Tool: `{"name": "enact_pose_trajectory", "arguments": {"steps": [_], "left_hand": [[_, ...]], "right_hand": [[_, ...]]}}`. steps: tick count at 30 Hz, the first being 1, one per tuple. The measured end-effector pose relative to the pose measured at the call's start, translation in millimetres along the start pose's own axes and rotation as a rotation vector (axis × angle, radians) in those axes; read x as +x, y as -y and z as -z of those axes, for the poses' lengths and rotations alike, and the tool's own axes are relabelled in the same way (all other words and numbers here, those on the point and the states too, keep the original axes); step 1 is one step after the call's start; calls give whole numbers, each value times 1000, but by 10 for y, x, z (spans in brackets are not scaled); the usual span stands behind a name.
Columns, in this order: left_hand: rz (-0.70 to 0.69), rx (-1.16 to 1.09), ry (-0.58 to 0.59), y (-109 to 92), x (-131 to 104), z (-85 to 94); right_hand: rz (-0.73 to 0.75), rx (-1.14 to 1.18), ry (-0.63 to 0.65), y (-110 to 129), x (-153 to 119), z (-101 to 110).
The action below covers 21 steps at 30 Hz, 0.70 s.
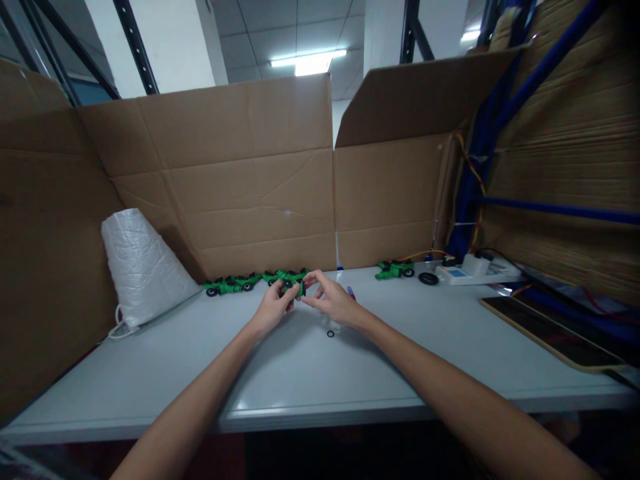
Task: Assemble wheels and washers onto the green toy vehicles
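Note:
A small green and black toy car (294, 288) is held just above the white table, partly covered by my fingers. My left hand (273, 309) grips it from the left, the thumb along its near side. From the right, my right hand (333, 301) pinches at the car's end with thumb and fingertips; whether a small part sits between them is too small to make out. Below the right hand lies a small black ring (331, 334), beside something small and clear. A dark pen-like item (351, 292) shows just behind that hand.
More green toy cars (230, 285) line the back of the table at left. Another green car (394, 269) and a black ring-shaped object (429, 278) sit right, near a white power strip (477, 270). A silvery padded bag (143, 267) stands left. Cardboard walls (250, 180) enclose the table.

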<state>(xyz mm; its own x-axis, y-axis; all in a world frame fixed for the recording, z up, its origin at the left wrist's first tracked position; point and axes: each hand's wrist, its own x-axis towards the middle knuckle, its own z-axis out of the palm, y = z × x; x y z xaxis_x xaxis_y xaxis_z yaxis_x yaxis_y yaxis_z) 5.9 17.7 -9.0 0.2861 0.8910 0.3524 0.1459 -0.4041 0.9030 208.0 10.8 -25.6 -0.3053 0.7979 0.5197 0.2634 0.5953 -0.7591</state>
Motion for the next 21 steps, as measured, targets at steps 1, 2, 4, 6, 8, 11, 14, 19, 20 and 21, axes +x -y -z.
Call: {"name": "enact_pose_trajectory", "arguments": {"steps": [1,2,4,6,8,11,14,19,20,21], "left_hand": [[4,7,1,0,-1,0],[8,15,2,5,-1,1],[17,30,9,25,4,4],[10,43,16,50,14,7],[1,45,12,67,27,7],[-7,45,-6,72,46,7],[-9,63,-24,71,59,15],[-43,78,-2,70,57,28],[-47,81,2,64,52,26],[-50,84,7,58,46,22]], "right_hand": [[-11,6,5,5,4,3],[-27,9,19,10,7,6],[-69,0,59,20,12,10],[-97,-32,98,25,15,13],[-119,-29,120,23,18,18],[-93,-17,86,18,20,25],[-42,8,39,27,18,30],[-84,90,57,43,21,23],[-113,97,80,39,24,21],[-140,97,103,32,27,20]]}}
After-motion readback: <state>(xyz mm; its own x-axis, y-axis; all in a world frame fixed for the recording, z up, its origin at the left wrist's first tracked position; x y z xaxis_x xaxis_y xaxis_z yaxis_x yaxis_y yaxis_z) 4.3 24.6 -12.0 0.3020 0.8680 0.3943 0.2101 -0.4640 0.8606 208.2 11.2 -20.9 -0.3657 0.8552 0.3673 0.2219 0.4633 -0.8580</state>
